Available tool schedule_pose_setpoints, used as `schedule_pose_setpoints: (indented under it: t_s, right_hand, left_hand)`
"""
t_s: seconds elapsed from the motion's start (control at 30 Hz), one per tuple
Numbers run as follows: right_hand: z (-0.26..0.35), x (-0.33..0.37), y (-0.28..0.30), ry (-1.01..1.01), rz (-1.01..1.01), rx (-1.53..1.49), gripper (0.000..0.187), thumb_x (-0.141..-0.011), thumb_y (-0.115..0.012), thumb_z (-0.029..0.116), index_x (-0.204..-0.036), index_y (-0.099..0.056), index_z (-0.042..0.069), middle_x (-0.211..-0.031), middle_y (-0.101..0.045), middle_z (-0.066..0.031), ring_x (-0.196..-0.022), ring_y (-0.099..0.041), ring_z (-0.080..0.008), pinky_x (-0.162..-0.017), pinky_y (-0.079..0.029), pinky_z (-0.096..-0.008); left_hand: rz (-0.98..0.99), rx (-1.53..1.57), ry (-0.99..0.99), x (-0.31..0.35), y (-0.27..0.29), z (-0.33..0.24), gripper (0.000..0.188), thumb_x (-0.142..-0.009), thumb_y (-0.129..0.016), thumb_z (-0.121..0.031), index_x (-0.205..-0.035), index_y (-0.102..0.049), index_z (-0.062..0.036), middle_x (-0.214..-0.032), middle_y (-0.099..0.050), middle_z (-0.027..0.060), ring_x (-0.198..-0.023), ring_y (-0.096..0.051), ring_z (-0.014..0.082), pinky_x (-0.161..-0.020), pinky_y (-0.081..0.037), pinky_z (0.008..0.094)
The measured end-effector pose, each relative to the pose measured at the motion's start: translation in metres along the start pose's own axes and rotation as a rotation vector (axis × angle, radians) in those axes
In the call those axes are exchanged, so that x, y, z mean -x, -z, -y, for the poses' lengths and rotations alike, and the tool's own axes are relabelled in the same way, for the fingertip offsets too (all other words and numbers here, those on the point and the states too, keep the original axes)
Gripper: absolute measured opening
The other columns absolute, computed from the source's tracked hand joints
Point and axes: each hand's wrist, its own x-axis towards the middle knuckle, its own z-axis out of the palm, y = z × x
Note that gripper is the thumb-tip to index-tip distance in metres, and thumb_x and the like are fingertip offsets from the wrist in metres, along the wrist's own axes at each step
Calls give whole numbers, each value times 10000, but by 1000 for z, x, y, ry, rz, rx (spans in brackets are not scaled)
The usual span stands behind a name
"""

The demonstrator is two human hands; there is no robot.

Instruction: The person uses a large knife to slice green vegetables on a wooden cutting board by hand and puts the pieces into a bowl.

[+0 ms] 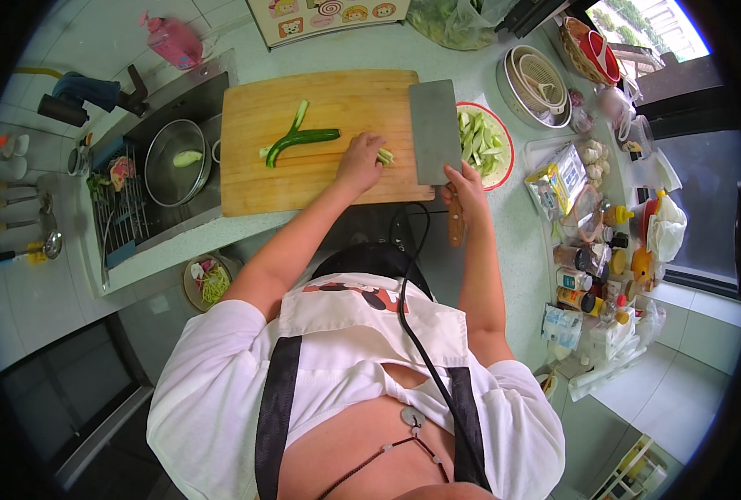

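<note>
My right hand (468, 187) grips a cleaver (435, 132) by its wooden handle. The wide grey blade lies across the right end of a wooden cutting board (254, 187) and reaches to the plate's edge. My left hand (360, 163) is on the board, its fingers curled over small pale green vegetable pieces (385, 156), partly hidden under them. Left of that hand, long green vegetable strips (304, 137) lie crossed, one dark-skinned. Just right of the blade stands a red-rimmed plate (509, 154) heaped with cut pale green vegetable pieces (480, 142).
Left of the board, a sink holds a metal basin (155, 179) with a pale green vegetable (187, 158) in it and a dish rack (123, 208). Nested colanders (540, 79) stand at the back right. Seasoning bottles (583, 279) crowd the right side. A black cable (404, 308) hangs down my front.
</note>
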Motion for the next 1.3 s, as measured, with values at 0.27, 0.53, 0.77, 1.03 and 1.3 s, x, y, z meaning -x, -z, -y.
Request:
schedule_pose_setpoints:
  t_s: [0.27,0.53,0.77,1.03,1.3]
  right_hand:
    - [10,28,21,85,-187,28,149,-886,-537,136,-980,-545,21,-683,-487,-5,-459,-439,-96,-400,-348,-239]
    - [8,66,51,127,-333,32,128,-887,-545,158,-947,-536,44,-636,-438,24,-460,-443,-88,-410,-345,-229]
    - [-2,84,57,133,-394,32,158,-890,-544,164,-993,-551,44,-625,-447,25,-460,-450,-83,-407,-351,-225]
    - [-8,79,55,156,-379,74,146,-888,-530,146,-987,-552,41,-618,-452,24,-456,-452,-77,-399,-352,-220]
    - [4,44,10,128,-203,218,151,-898,-520,131,-999,-572,31,-636,-484,23,-451,-443,-61,-390,-346,-214]
  left_hand:
    - [271,-127,19,-17,-7,-2,226,-673,-603,-60,-894,-557,-63,-922,-563,115,-903,-543,306,-773,-452,405]
    - [313,63,24,-32,-34,-38,199,-706,-593,-100,-891,-530,-64,-870,-563,117,-858,-563,302,-717,-466,392]
    - [173,131,-179,-46,-78,-61,206,-754,-569,-68,-956,-532,-71,-1018,-517,110,-926,-549,304,-770,-470,393]
    - [136,78,-149,-42,-74,-57,137,-753,-611,-88,-884,-570,-89,-970,-520,99,-921,-542,292,-776,-468,379]
    - [-42,1,-57,-9,-12,-9,130,-748,-605,-59,-875,-586,-77,-944,-545,104,-936,-527,312,-800,-449,389]
